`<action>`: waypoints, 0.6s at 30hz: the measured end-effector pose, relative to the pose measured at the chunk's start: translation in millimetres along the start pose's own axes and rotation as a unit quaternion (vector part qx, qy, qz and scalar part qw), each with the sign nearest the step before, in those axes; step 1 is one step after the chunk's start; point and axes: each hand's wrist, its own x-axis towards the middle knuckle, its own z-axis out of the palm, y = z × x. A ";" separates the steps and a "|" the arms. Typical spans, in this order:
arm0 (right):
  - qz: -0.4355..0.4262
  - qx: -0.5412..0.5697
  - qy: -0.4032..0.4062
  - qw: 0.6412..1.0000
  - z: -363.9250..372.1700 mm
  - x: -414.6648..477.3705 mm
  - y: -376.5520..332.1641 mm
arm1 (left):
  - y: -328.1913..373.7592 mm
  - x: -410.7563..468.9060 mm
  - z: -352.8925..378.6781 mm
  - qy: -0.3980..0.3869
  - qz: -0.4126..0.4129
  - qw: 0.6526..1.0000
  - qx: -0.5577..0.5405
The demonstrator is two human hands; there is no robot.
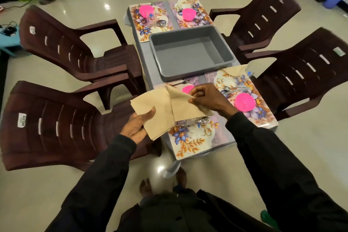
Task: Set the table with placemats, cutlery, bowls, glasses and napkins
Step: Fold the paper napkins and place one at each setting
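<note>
Black sleeves (98,171) nearest; left grip (138,125) clasps a stack of tan napkins (150,105), right grip (205,98) pinches one napkin (183,106) above the placemat (190,143).

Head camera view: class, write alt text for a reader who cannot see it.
A person's left hand and right hand hold beige napkins above a table set with floral placemats, pink bowls and cutlery. A grey tub sits mid-table; four brown chairs surround it.

napkins (160,111): beige, partly unfolded | aloft over floral placemat (190,143) | pink bowl (244,102): on neighbouring placemat (224,81)
</note>
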 end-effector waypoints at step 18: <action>0.384 0.452 0.280 0.755 94.8 -76.0 201.5 | -43.1 2.0 -51.3 0.085 -0.040 0.993 -0.077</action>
